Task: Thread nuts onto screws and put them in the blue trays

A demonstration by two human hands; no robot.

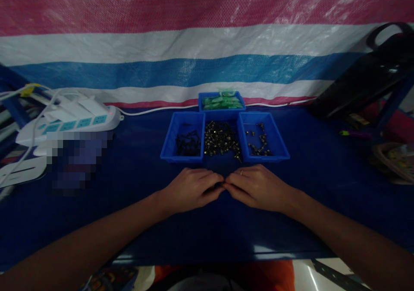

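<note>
My left hand [196, 189] and my right hand [258, 187] meet fingertip to fingertip just above the dark blue table. Both are closed in a pinch around something small and dark, too hidden to name. Beyond the fingers lies a heap of small shiny metal parts [221, 137] between two blue trays. Thin dark pieces [188, 143] lie in the left tray [164, 149]. In the right tray [274, 137] are several small metal parts [261, 140], like those of the heap. A ring shows on my right hand.
Behind the heap, a blue bin [202, 107] holds green packets [223, 101]. A white power strip [110, 119] with plugs and cables sits at left, beside a blurred-out item [80, 159]. At right are a black bottle [365, 71] and a purple pen-like object [357, 134]. A striped sheet [181, 45] hangs behind.
</note>
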